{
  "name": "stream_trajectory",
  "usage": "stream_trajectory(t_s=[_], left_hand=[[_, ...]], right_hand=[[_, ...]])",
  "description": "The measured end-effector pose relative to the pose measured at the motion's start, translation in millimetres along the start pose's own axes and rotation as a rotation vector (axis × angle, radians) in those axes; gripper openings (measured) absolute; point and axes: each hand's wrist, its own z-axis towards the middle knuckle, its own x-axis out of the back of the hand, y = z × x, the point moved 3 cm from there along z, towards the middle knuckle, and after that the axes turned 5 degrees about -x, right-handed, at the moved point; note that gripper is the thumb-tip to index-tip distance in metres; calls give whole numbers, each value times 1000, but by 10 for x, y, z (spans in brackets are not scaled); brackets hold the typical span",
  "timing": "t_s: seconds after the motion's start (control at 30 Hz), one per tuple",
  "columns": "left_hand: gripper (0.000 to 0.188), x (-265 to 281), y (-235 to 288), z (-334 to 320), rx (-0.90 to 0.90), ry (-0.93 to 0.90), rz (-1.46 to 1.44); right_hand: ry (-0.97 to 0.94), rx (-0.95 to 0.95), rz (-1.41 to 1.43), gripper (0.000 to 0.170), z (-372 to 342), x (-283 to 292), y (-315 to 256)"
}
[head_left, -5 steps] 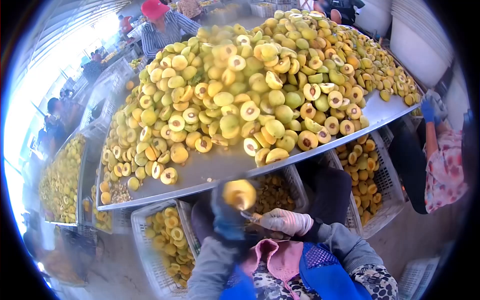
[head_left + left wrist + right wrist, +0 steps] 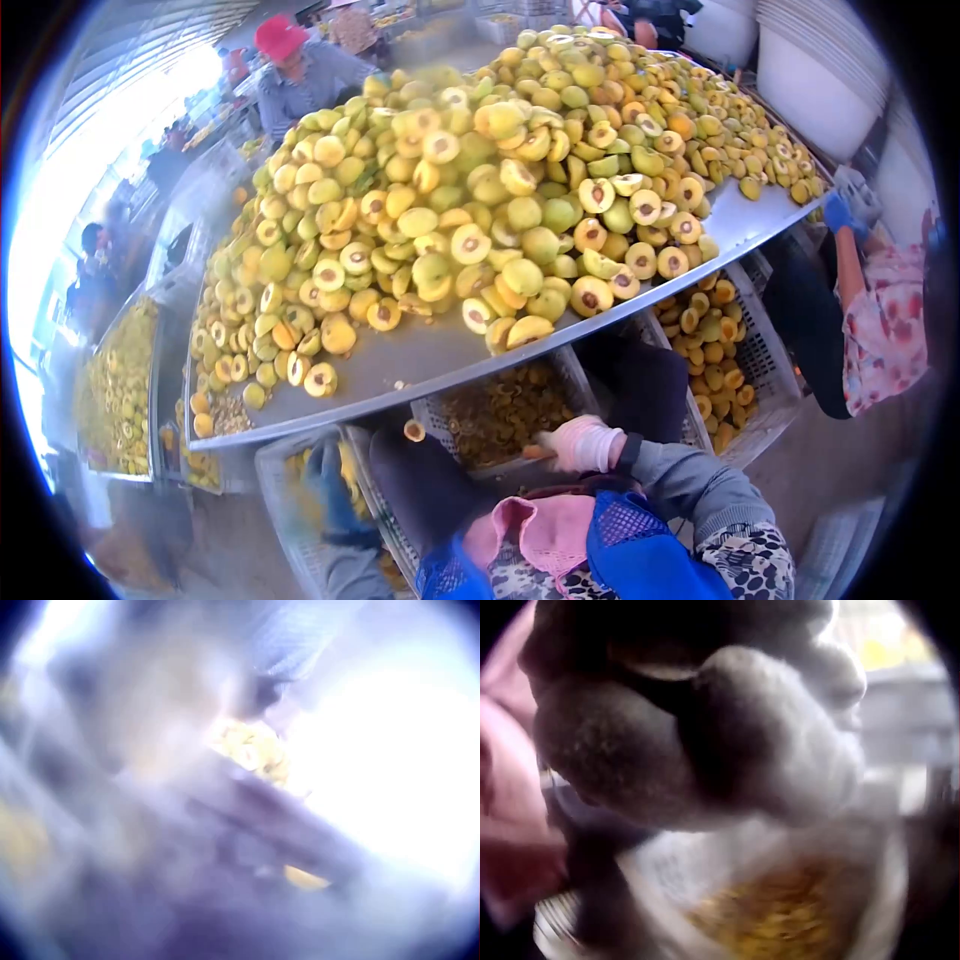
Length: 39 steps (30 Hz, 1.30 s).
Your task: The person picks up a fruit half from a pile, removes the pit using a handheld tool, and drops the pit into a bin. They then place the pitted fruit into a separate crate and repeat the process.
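My left hand (image 2: pixel 335 495), in a blue glove, is low at the left over a white crate (image 2: pixel 272 500) of yellow fruit; motion blur hides its fingers. My right hand (image 2: pixel 580 443), in a whitish glove, curls round a small tool with a brown handle (image 2: pixel 537 452) above my lap. Close up in the right wrist view, the gloved fingers (image 2: pixel 772 735) are bent and the tool is hidden. Between the hands, a small cut piece of fruit (image 2: pixel 414 431) shows by my thigh. Halved yellow peaches (image 2: pixel 470 243) are heaped on the metal table (image 2: pixel 400 375) in front.
Below the table edge stands a crate of brownish scraps (image 2: pixel 510 405), with another crate of peach halves (image 2: pixel 755 345) to its right. A person in a red cap (image 2: pixel 281 38) is behind the heap; a blue-gloved person (image 2: pixel 880 330) sits at the right.
My left hand has swung down and left, away from the right hand and over the left crate. The peach half seen at it is no longer visible there. The view has shifted slightly.
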Motion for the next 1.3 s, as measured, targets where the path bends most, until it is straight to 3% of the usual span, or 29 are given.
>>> stream_trajectory(t_s=[0.03,0.07,0.1,0.13,0.17,0.2,0.23,0.27,0.3,0.33,0.43,0.47,0.53,0.57,0.7,0.73,0.8,0.87,0.9,1.03,1.13,1.2,1.3], left_hand=[[39,153,-31,46,214,58,-168],[40,123,55,90,78,74,24],[41,94,143,127,-49,115,225],[42,213,-211,244,-301,107,619],[44,203,-397,289,-557,100,1009],[48,-291,-208,333,-651,-19,975],[51,-1004,82,375,-743,-134,939],[60,-1521,232,390,-823,-241,962],[64,-1864,-56,481,-1013,-439,912],[65,-2282,28,499,-993,-519,922],[68,-3289,63,629,-994,-780,1091],[68,-3482,39,681,-937,-888,1169],[69,-3607,78,736,-900,-908,1246],[69,-3604,74,739,-879,-921,1283],[75,-3242,-28,837,-901,-949,1329],[76,-3098,-81,877,-930,-939,1346],[79,-2789,-226,963,-995,-919,1385],[77,-2473,-192,1042,-885,-954,1458],[76,-2310,-168,1093,-829,-966,1496],[80,-1594,-215,1284,-802,-884,1384],[73,-1236,-122,1378,-726,-836,1252],[64,-1121,-63,1452,-757,-660,1128],[65,-1279,109,1668,-727,-468,1123]], right_hand=[[81,-19,65,50,-72,102,163],[164,-30,128,53,-156,192,348],[500,41,313,44,-221,277,575],[714,16,338,50,-2,186,930],[929,21,555,48,-443,680,837],[1075,-122,488,50,-534,870,989],[1340,-98,384,52,-405,909,1330],[1386,-194,262,54,-423,1120,1464],[1357,-231,252,52,-344,1220,1656],[1327,-267,243,51,-212,1266,1832],[1005,-475,263,50,125,1350,2100],[971,-430,396,52,179,1397,2091],[885,-347,665,54,278,1382,2003],[961,-235,610,61,368,1353,1967],[890,-336,463,67,557,1271,1475],[850,-303,574,71,845,1125,1553],[757,-300,535,74,863,1211,1165],[817,-201,364,76,1107,1173,843],[755,-268,453,71,1080,1180,659],[474,-172,519,69,976,1371,-59],[604,3,439,65,849,1289,-111],[781,142,428,59,619,1309,-27],[874,97,631,54,254,1305,222]])
